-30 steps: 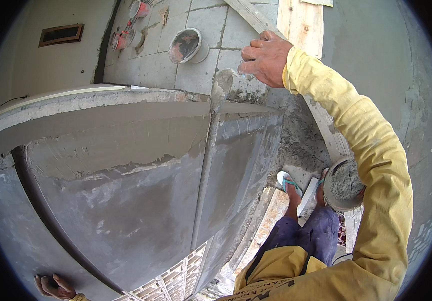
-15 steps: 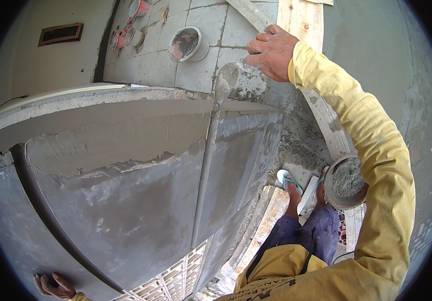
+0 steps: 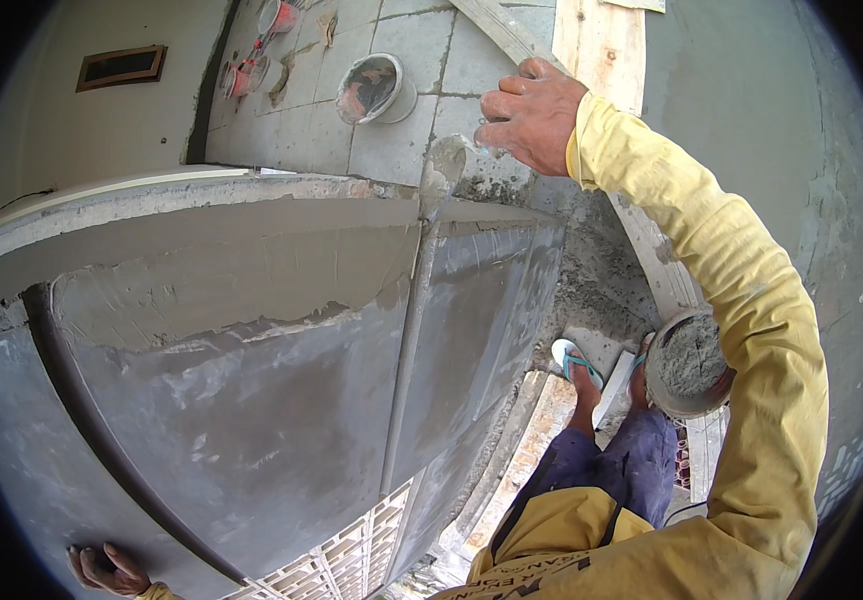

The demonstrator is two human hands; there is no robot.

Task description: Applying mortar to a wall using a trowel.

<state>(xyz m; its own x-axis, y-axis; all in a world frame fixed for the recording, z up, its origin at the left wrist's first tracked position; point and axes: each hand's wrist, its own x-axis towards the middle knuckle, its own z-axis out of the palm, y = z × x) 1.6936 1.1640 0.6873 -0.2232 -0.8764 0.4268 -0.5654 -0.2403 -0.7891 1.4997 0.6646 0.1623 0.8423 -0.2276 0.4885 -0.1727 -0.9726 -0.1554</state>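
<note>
My right hand, at the end of a yellow sleeve, is closed around a trowel. Its handle is mostly covered by my fingers. The mortar-smeared blade rests at the top of a narrow upright ridge on the grey plastered wall. Along the wall's upper part runs a band of fresher, lighter mortar with a ragged lower edge. My left hand lies against the wall at the lower left, fingers apart and holding nothing.
A bowl of grey mortar stands beside my sandalled feet. Behind the wall, a white bucket and several red-and-white pots sit on grey tiles. Wooden boards lie at the top. Pale latticework shows at the bottom.
My right hand and the trowel have shifted slightly left, and the hand a little downward. The left hand stays in place on the wall.
</note>
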